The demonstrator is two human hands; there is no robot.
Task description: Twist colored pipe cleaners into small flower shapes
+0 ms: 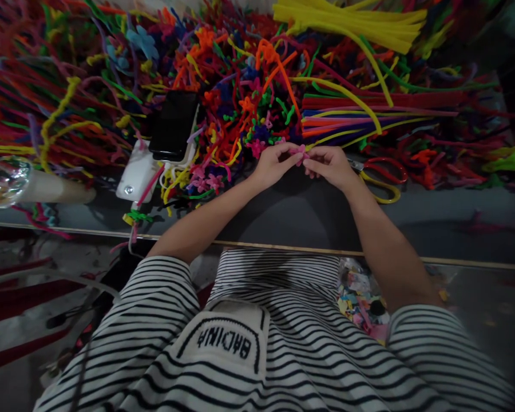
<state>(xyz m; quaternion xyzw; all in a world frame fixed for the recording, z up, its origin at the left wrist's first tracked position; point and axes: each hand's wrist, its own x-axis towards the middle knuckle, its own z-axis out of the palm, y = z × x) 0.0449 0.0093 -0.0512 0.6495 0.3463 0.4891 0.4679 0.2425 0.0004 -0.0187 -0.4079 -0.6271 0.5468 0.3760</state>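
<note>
Between my two hands, over the dark tabletop, is a small pink pipe-cleaner flower (301,154). My left hand (277,164) pinches it from the left with thumb and forefinger. From the right, my right hand (329,166) has its fingertips closed on the same flower. Scissors (381,178) with red and yellow handles lie just right of my right hand. Behind my hands rests a bundle of straight pipe cleaners (347,114) in several colours. The flower's finer details are partly covered by my fingers.
A heap of colourful pipe cleaners (223,68) spreads across the back. Yellow stems (356,23) lie on top. To the left are a black phone (174,126), a white power bank (137,171) with a cable, and a cup (47,186). The table's front edge (283,247) runs before me.
</note>
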